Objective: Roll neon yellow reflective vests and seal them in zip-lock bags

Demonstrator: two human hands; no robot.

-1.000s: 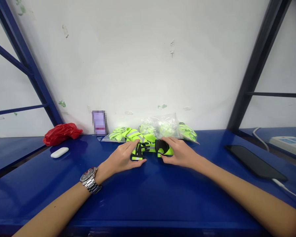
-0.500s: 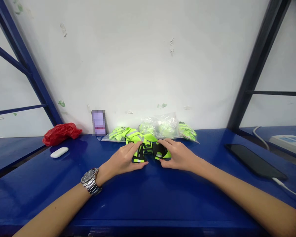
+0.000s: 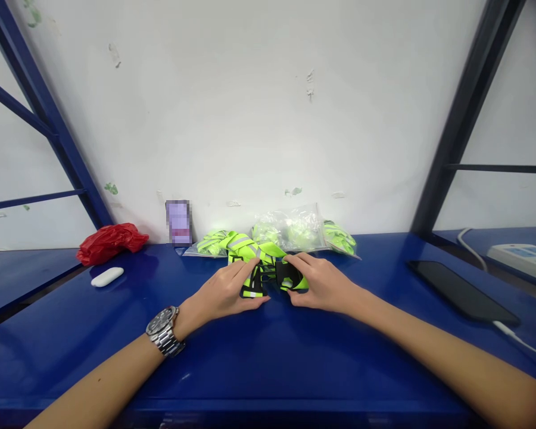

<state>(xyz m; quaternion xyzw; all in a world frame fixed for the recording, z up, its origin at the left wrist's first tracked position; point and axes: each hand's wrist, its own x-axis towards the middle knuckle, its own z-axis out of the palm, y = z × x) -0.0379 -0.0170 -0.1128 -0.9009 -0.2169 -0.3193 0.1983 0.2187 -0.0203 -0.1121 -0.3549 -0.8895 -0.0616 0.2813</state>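
A bundle of fluorescent yellow-green straps with grey reflective stripes [image 3: 245, 244] lies at the middle of the blue table [image 3: 277, 357]. My left hand [image 3: 227, 289] grips one black buckle part [image 3: 255, 279] with its strap between thumb and fingers. Facing it, my right hand [image 3: 319, 282] pinches the other black buckle part [image 3: 287, 274] on its strap. The two parts are close together; whether they touch is too small to tell. A watch [image 3: 164, 330] is on my left wrist.
Behind the straps lie clear plastic bags [image 3: 301, 223] holding more yellow-green straps. To the left are a red plastic bag [image 3: 111, 243], a white case [image 3: 108, 276] and an upright phone [image 3: 178, 223]. At right lie a black phone [image 3: 462, 291] with a cable and a power strip [image 3: 522, 261].
My left hand and its buckle part have tilted and shifted slightly. My right hand has barely moved, and both hands keep their grip.
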